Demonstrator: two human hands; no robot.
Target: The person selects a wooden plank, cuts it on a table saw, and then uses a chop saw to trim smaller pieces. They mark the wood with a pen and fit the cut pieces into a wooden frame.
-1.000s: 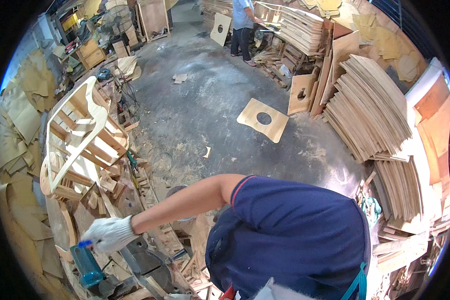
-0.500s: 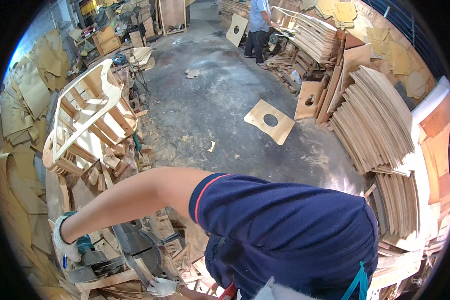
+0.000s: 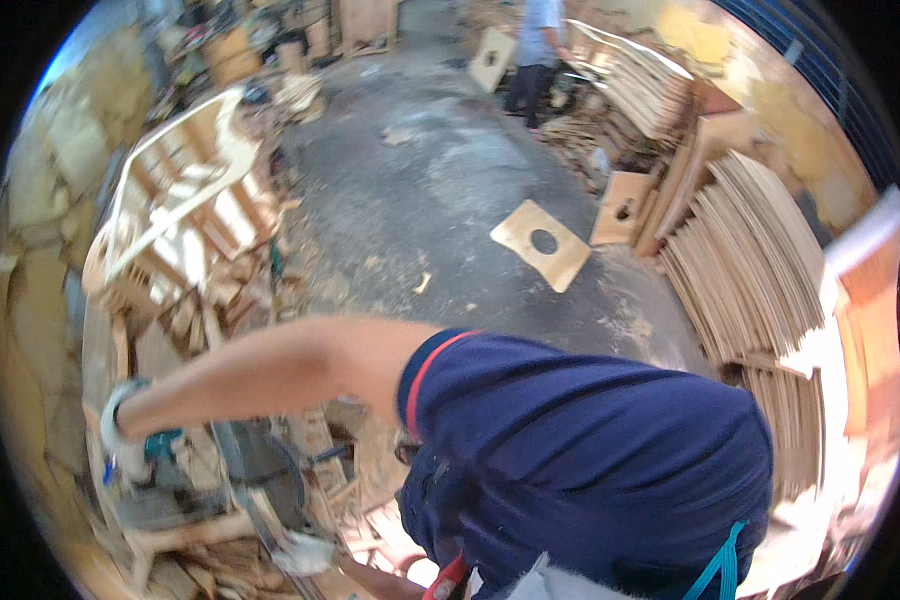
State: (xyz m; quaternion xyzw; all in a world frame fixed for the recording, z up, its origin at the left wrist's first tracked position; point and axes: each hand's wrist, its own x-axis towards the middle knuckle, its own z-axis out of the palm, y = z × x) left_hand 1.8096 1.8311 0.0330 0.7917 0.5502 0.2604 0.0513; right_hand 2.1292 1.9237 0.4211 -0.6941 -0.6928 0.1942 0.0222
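My right arm, in a navy short sleeve, stretches across to the left. Its gloved right hand (image 3: pixel 128 448) is wrapped round the handle of a teal and grey power saw (image 3: pixel 165 445), which looks like a mitre saw; blur softens the fingers. At the lower edge, my gloved left hand (image 3: pixel 305 553) rests on a short wooden strip (image 3: pixel 266 515) beside the saw's dark bed. Its fingers are smeared and seem closed on the strip. The saw's blade cannot be made out.
Wood offcuts (image 3: pixel 195 315) surround the saw. Beyond stands a pale slatted wooden frame (image 3: pixel 185 205). A board with a round hole (image 3: pixel 542 243) lies on the dark floor. Curved wooden pieces (image 3: pixel 745 260) are stacked at right. Another person (image 3: pixel 540 55) stands at the back.
The whole view has shifted and is now blurred, with the near things sitting higher in it. Both hands remain at the saw, and no clear change of grip shows.
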